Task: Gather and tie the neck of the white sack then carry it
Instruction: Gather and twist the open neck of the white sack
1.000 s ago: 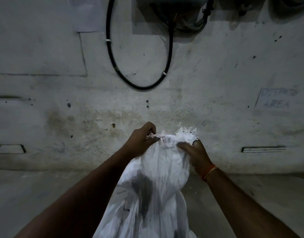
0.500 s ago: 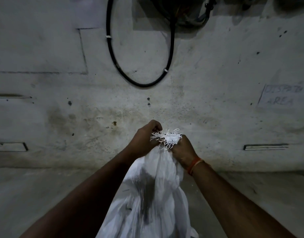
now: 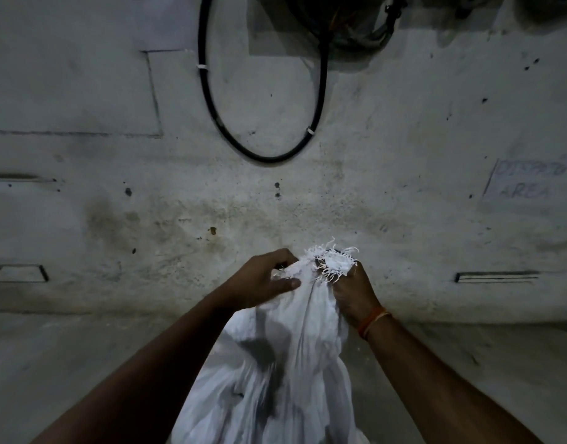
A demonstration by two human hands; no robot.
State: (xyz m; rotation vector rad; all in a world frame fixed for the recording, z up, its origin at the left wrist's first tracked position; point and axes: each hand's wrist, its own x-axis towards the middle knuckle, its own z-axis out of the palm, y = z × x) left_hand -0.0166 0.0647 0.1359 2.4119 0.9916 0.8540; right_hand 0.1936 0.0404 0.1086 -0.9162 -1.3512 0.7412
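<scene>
Sack (image 3: 275,379): white woven plastic cloth, creased, frayed threads at neck. Wall (image 3: 404,155): rough matt plaster, stained, pitted. Cable (image 3: 211,100): smooth black rubbery sheath.

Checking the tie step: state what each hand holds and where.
Both the left hand and right hand grip the white sack at its gathered, frayed neck.
</scene>
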